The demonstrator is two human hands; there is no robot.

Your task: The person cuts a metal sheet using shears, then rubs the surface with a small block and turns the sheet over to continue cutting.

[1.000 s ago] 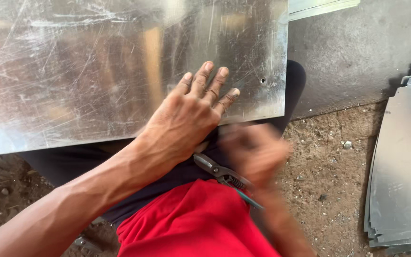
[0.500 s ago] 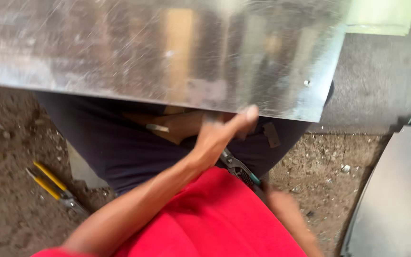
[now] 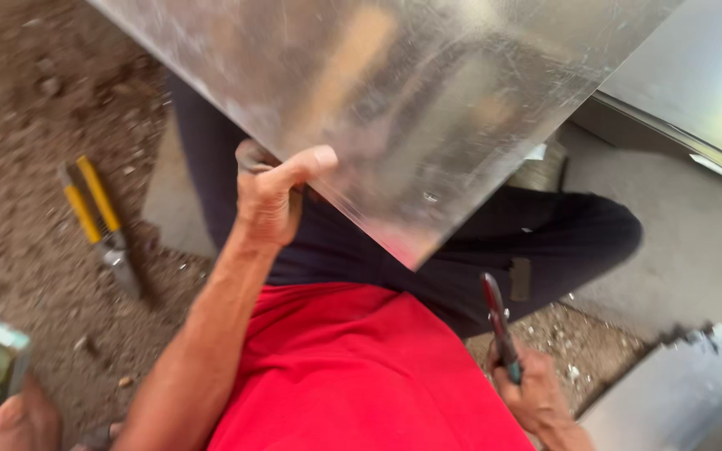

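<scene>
My left hand (image 3: 271,194) grips the near edge of the metal sheet (image 3: 394,92), with the thumb on top and the fingers curled under it. My right hand (image 3: 532,397) is closed around the handles of the pliers (image 3: 499,321), low at about five o'clock, well apart from the sheet.

The sheet is lifted over my lap and tilted. It fills the upper part of the view, from eleven to two o'clock. Its near corner points down toward my lap, at about six o'clock, and its long edge runs from ten o'clock down to this corner. I see a small hole near the corner, but no cut or bend there, so I judge that the work on this sheet is at an early stage; the pliers do not touch it now.

On the dirt floor (image 3: 27,100) at nine o'clock lie snips with yellow handles (image 3: 98,221). More sheets (image 3: 678,392) lie at four o'clock.
</scene>
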